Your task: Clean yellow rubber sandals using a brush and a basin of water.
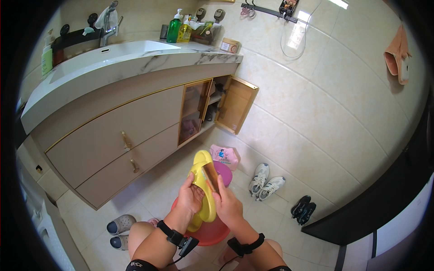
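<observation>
My left hand (190, 196) grips a yellow slipper (209, 200) by its strap, above a red basin (212, 235) on the floor. In my right hand (228, 205) is a scrubbing brush (211, 176) with brown bristles, held against or close beside the slipper's side; exact contact cannot be told. A second yellow slipper (194, 225) lies lower, partly hidden by the held one and my left wrist. Behind the basin stand a purple container (224, 172) and a pink bag (224, 155) with printing on it.
A vanity cabinet (118, 118) with a swung-out glass door (237, 105) stands ahead on the left. Grey clogs (122, 223) are at the left. White sneakers (261, 179) and black shoes (303, 208) stand on the right floor. Cables hang from both wrist straps.
</observation>
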Demonstrator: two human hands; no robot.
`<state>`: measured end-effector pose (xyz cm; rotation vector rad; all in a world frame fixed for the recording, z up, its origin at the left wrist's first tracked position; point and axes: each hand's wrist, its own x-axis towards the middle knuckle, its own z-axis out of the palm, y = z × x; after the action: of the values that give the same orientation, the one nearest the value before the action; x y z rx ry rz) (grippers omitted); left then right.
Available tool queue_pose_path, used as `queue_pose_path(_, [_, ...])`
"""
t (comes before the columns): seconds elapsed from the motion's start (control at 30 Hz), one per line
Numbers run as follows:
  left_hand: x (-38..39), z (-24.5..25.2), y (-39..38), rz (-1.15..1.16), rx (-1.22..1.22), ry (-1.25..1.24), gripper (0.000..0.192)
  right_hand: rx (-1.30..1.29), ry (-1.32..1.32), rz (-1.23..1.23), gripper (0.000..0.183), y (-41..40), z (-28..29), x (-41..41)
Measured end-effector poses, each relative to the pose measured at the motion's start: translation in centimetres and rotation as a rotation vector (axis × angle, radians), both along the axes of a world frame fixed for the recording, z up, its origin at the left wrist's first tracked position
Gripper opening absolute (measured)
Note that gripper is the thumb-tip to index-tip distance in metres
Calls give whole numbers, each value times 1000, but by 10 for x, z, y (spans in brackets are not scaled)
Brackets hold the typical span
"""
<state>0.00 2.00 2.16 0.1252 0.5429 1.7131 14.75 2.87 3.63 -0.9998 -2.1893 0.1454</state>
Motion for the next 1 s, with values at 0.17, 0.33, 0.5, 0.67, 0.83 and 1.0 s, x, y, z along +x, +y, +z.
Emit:
queue_pose_path(0.17, [-4,34,-4,-36,-127,-94,53,-100,-113,74,65,-24,-5,-2])
queue_pose_path(0.33, [3,-9,6,-3,-66,52,35,-313,-154,-98,65,-12,25,-18])
queue_pose_path(0.5, [11,1,4,31,-30,53,35,-294,178,19,73,6,-2,-14])
queue_pose_path(0.67, [12,0,-1,-99,52,26,41,-373,276,43,96,19,-11,-7])
queue_pose_path(0.83, [12,-4,-5,-223,20,-34,42,-402,327,-22,91,26,-11,2])
queue_pose_path(1.0, [9,-3,-9,-292,-56,21,38,-401,212,-155,90,33,-4,6])
